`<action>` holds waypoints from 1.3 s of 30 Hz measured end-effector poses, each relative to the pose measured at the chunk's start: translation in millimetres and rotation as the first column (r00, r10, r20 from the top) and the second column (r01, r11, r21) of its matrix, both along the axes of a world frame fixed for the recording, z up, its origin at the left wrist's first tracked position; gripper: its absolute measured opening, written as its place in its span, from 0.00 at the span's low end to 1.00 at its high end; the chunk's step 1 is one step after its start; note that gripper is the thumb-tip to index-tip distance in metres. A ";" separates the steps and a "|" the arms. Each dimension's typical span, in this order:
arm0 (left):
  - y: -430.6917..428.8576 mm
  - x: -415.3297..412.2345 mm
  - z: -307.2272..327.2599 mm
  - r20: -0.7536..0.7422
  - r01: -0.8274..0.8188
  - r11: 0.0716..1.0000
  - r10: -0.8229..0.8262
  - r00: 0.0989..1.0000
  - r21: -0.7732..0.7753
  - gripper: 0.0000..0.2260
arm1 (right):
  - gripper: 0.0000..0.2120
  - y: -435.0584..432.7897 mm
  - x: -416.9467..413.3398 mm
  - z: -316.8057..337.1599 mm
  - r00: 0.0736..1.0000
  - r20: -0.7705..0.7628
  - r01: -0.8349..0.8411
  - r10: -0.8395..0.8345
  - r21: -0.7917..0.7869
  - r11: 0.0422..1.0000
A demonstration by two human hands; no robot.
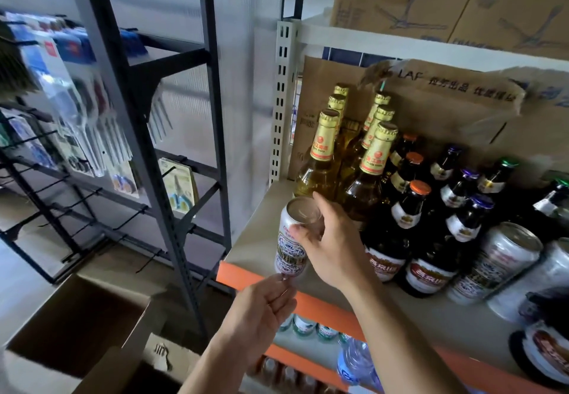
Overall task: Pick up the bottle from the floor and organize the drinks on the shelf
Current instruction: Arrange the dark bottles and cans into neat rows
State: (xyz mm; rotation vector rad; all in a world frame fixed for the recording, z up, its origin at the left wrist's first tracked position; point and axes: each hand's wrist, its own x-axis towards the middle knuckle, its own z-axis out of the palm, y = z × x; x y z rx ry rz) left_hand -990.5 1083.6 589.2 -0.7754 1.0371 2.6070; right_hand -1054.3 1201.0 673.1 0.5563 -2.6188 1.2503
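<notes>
A white drink can (292, 239) with a blue and red pattern stands near the front left corner of the beige shelf (255, 239). My right hand (332, 245) grips it from the right, thumb across its front and a finger over the rim. My left hand (261, 313) is just below the can, its fingertips touching the can's bottom edge at the orange shelf lip (246, 276). Behind the can stand gold-capped amber bottles (323, 159) and, to the right, dark bottles (409, 224) with red labels, and more cans (498, 264).
Cardboard boxes (431, 107) fill the back of the shelf and the shelf above. Water bottles (354, 359) sit on the lower shelves. A dark metal rack (184, 135) with hanging packaged goods stands at left. An open cardboard box (77, 326) lies on the floor.
</notes>
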 end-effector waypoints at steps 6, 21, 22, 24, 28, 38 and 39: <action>18.7 4.4 -3.8 0.008 0.039 0.999 -0.039 0.999 0.038 0.10 | 0.29 17.2 10.3 -5.1 0.998 0.060 0.025 -0.020 -0.079 0.997; 181.4 -18.1 13.0 0.008 0.556 0.831 -0.556 0.831 -0.016 0.11 | 0.12 197.3 56.5 -12.1 0.851 0.133 0.518 -0.507 -0.059 0.853; 190.7 -19.4 15.6 0.009 0.570 0.821 -0.570 0.822 -0.023 0.11 | 0.12 206.9 58.9 -11.1 0.839 0.133 0.538 -0.527 -0.061 0.841; 206.0 -22.9 19.2 0.016 0.585 0.810 -0.585 0.811 -0.031 0.10 | 0.12 222.3 60.7 -8.7 0.818 0.126 0.572 -0.561 -0.071 0.817; 223.2 -27.1 26.1 0.036 0.570 0.821 -0.570 0.821 -0.013 0.10 | 0.12 242.2 50.0 -1.0 0.787 0.057 0.617 -0.614 -0.060 0.785; 216.7 -24.5 29.8 0.040 0.435 0.900 -0.434 0.900 -0.018 0.11 | 0.30 260.1 -12.2 19.2 0.846 0.005 0.514 -0.533 0.257 0.818; 215.5 -24.0 28.5 0.042 0.422 0.907 -0.421 0.906 -0.017 0.11 | 0.32 260.4 -16.0 17.5 0.847 0.030 0.500 -0.531 0.293 0.815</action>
